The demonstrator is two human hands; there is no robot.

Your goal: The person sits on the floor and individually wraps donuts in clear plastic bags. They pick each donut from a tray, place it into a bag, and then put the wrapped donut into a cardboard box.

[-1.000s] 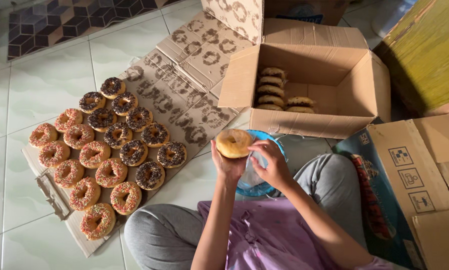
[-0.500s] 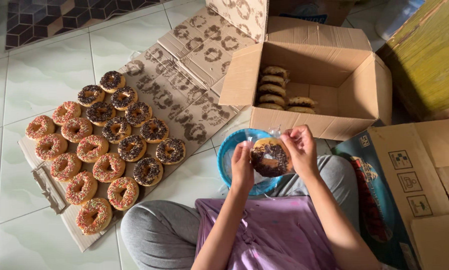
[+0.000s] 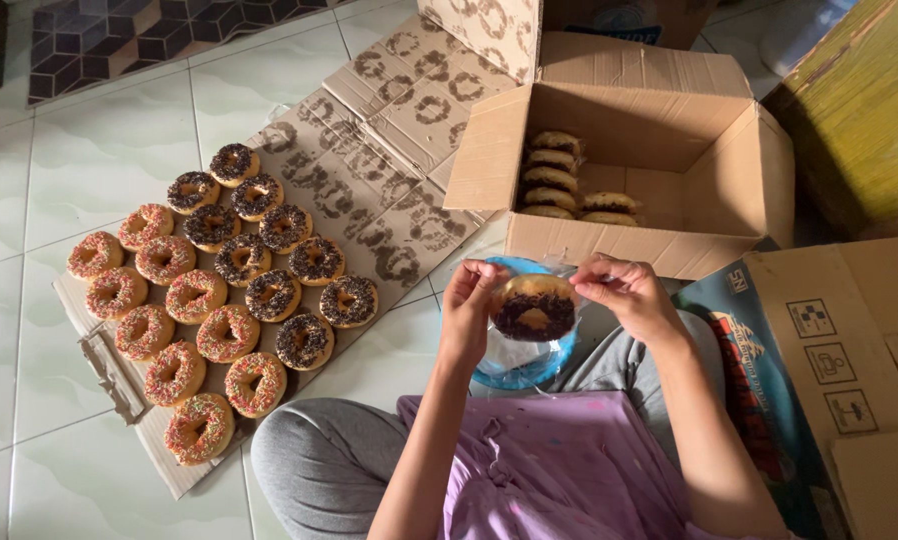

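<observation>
Left hand (image 3: pixel 466 308) and right hand (image 3: pixel 624 293) apart, each pinching an edge of a clear bag (image 3: pixel 529 345) holding a chocolate-sprinkled doughnut (image 3: pixel 534 307) between them. Blue bowl (image 3: pixel 489 372) directly beneath.

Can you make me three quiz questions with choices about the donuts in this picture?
1. Where are the bagged donuts stacked?
A. in the open brown cardboard box
B. on a chair
C. on a shelf

2. What colour is the round bowl under the hands?
A. red
B. blue
C. white

3. What is the chocolate-sprinkled donut in the hands inside?
A. a tin
B. a paper napkin
C. a clear plastic bag

Answers: 1 A, they sit in its left corner. 2 B, its rim shows blue. 3 C, the left hand and right hand pinch the clear wrap.
</observation>
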